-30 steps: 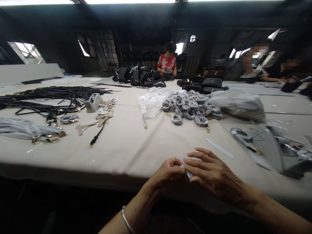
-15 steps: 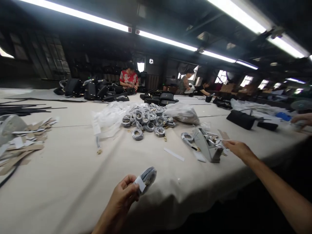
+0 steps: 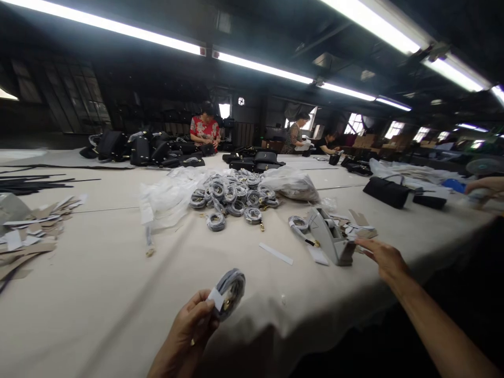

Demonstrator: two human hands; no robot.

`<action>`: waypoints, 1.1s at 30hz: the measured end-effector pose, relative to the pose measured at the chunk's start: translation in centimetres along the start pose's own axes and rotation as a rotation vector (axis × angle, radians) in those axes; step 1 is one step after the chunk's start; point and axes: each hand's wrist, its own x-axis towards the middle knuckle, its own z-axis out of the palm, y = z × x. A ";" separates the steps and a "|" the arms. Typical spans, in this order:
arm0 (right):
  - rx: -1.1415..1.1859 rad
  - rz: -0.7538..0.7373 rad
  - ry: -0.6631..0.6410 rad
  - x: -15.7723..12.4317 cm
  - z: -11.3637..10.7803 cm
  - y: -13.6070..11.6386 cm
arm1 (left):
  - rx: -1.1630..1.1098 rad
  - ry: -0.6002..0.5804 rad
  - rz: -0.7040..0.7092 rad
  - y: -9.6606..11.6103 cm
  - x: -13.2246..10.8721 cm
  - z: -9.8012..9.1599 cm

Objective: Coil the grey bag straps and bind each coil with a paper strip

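In my left hand [image 3: 191, 323], closed at the lower middle, is a coiled grey strap [image 3: 233, 294] in clear plastic. My thumb and fingers pinch it at a white paper band [image 3: 216, 299], and gold metal glints inside the ring. At the right, my right hand [image 3: 384, 257] reaches to the front end of a grey tape dispenser [image 3: 328, 236]. Its fingertips are drawn together against that end; whatever lies between them is too small to make out. Another coiled strap [image 3: 300, 224] with a gold clasp lies left of the dispenser.
A heap of wrapped coiled straps [image 3: 236, 191] lies mid-table between plastic bags [image 3: 291, 184]. A white paper strip [image 3: 275, 253] lies nearer. Card scraps [image 3: 33, 231] are at left, black bags [image 3: 147, 147] behind. A black bag [image 3: 386, 192] sits right. Several people work beyond.
My right hand has come down and slightly left, from beside the dispenser to its front end. My left hand has turned the coiled strap so its ring faces me more.
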 end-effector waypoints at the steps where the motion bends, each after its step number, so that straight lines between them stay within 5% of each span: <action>1: -0.013 0.051 -0.002 -0.4 -0.4 0.5 | -0.017 0.011 -0.015 0.0 -0.1 0.1; 6: -0.090 0.227 -0.050 -3.0 -2.7 1.9 | -0.121 0.029 -0.029 0.0 -0.5 0.7; 9: -0.086 0.224 -0.177 -6.1 -1.8 1.1 | -0.103 -0.003 0.031 -0.5 -0.3 0.9; 15: -0.131 -0.070 -0.865 -20.9 6.9 -4.9 | 0.084 0.024 0.287 -2.2 -0.1 1.7; 19: -0.081 -0.166 -1.092 -27.7 12.0 -8.1 | 0.231 0.033 0.420 -2.3 -1.2 1.2; 25: -0.116 -0.131 -1.158 -28.6 15.1 -8.3 | 0.286 0.065 0.500 -1.4 -2.8 -0.2; 33: -0.213 -0.223 -1.264 -28.9 15.3 -9.2 | 0.276 -0.012 0.463 -1.1 -3.6 -1.7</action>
